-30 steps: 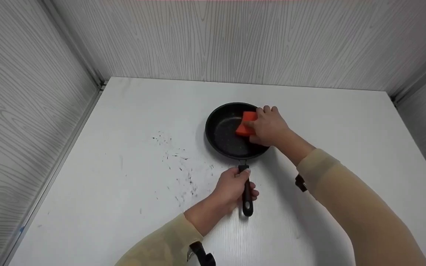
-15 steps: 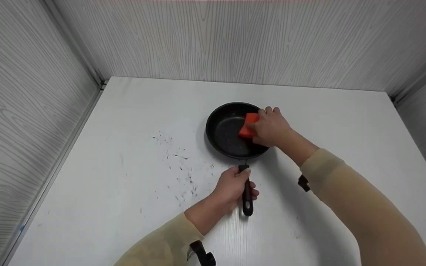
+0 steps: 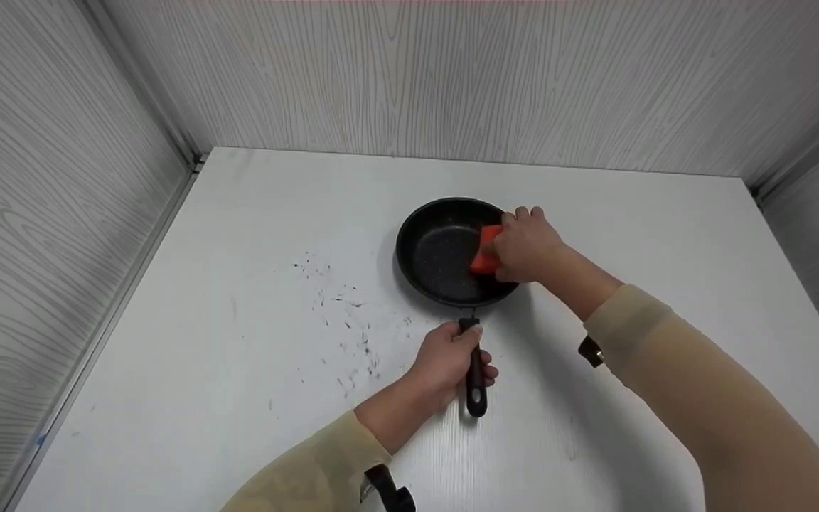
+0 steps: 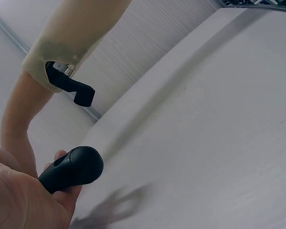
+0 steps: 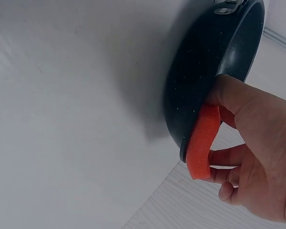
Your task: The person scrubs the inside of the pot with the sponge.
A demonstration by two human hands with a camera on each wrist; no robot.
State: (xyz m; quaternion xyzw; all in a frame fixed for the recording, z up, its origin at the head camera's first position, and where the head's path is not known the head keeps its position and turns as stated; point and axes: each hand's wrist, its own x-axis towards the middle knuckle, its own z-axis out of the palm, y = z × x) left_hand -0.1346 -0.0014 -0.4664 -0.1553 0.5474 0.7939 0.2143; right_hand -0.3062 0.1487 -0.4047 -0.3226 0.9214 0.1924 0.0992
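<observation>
A black frying pan [image 3: 438,263] is held by its handle [image 3: 477,400], which the left hand [image 3: 445,359] grips with the thumb on top and the fingers wrapped underneath. The rounded end of the handle [image 4: 83,166] sticks out of the left hand in the left wrist view. At the pan's right inner side, the right hand [image 3: 527,249] holds an orange-red sponge [image 3: 485,257]. Seen from the right wrist, the sponge [image 5: 202,143] bends across the rim, with the thumb reaching inside the pan. The sponge's far face is partly hidden by the fingers.
Dark specks and smears [image 3: 352,320] mark the white tabletop [image 3: 253,213] left of the pan. Pale wood-grain panels [image 3: 409,78] rise behind the table and at both sides. A black wrist-worn mount [image 3: 389,491] shows at the left sleeve.
The right hand has slid the sponge rightward and slightly nearer the person, from the pan's inside toward its right rim. The left hand and pan look nearly still.
</observation>
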